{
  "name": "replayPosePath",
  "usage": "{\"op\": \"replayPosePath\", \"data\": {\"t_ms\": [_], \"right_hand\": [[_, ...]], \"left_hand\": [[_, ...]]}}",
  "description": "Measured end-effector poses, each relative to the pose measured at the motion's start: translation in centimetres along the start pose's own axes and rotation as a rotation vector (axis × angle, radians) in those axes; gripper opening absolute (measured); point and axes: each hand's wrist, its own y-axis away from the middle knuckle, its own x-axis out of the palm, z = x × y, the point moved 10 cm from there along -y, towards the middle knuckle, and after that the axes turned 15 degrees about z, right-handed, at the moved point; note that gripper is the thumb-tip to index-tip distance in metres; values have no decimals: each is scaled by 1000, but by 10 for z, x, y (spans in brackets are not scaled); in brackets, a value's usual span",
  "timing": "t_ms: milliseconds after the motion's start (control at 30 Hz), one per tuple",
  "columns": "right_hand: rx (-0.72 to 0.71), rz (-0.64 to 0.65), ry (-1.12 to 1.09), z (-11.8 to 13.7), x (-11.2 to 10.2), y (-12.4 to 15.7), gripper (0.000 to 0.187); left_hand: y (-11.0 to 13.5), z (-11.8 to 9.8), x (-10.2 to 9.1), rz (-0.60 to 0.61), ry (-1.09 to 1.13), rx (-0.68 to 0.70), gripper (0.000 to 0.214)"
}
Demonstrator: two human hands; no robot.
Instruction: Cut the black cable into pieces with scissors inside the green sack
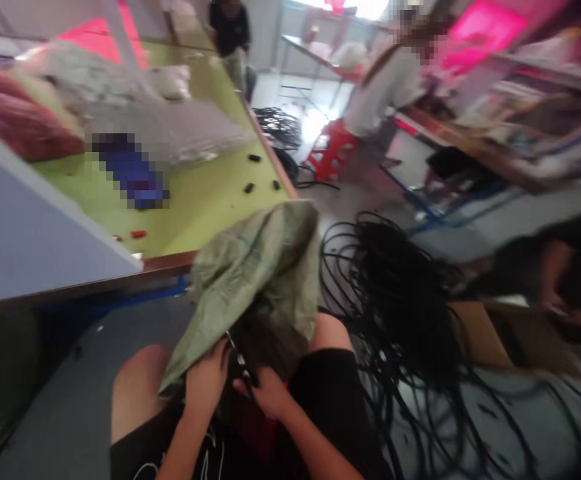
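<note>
An olive-green woven sack lies bunched over my lap and knees, its dark mouth facing me. My left hand is at the sack's near left edge, its fingers curled and partly hidden in the shadow, so what they grip is unclear. Just right of it, my right hand is closed around a thin dark tool with shiny metal spots. This tool slants up and left toward my left fingers; blur hides its exact kind. Something red shows beneath my right hand.
On the left, a green-topped table holds plastic bags, small black pieces and a red piece. Coiled black cable covers the floor at right, beside a cardboard box and a seated person. Another person sits on a red stool.
</note>
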Motion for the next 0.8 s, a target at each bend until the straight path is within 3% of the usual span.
{"op": "replayPosePath", "data": {"t_ms": [200,333,400,533,800], "right_hand": [[97,-127,128,-1,-12,25,52],[86,-152,226,0,-4,41,57],[48,-134,230,-1,3,45,57],[4,-87,241,0,10,36,55],[-42,-53,186,11,17,28,50]], "left_hand": [[24,-12,-14,-33,-177,-62,41],[48,-6,-8,-55,-189,-167,43],[54,-6,-3,-45,-157,-134,43],[56,-1,0,-62,-100,-32,40],[57,26,-3,-165,29,-47,35]]}}
